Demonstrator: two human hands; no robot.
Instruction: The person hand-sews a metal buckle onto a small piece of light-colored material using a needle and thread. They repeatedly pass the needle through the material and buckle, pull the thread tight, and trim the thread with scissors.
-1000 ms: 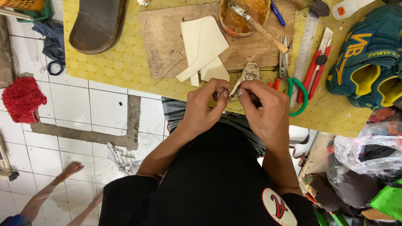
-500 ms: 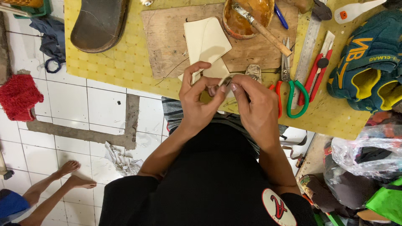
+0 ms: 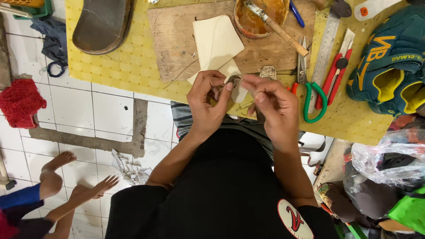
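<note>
Small pale leather piece (image 3: 239, 90), at near edge of wooden board (image 3: 177, 40), pinched between thumb and fingertips of left hand (image 3: 208, 104). Right hand (image 3: 270, 108) just beside it, fingertips (image 3: 248, 82) pressed together at its top, on what exactly too small to tell. On board: cream leather sheets (image 3: 216, 42), glue pot (image 3: 259, 15) with brush (image 3: 276, 27). Right of board: green-handled scissors (image 3: 310, 90), steel ruler (image 3: 324, 57), red cutter (image 3: 334, 66), dark green glove (image 3: 392, 62). Left of board: dark shoe sole (image 3: 102, 24).
</note>
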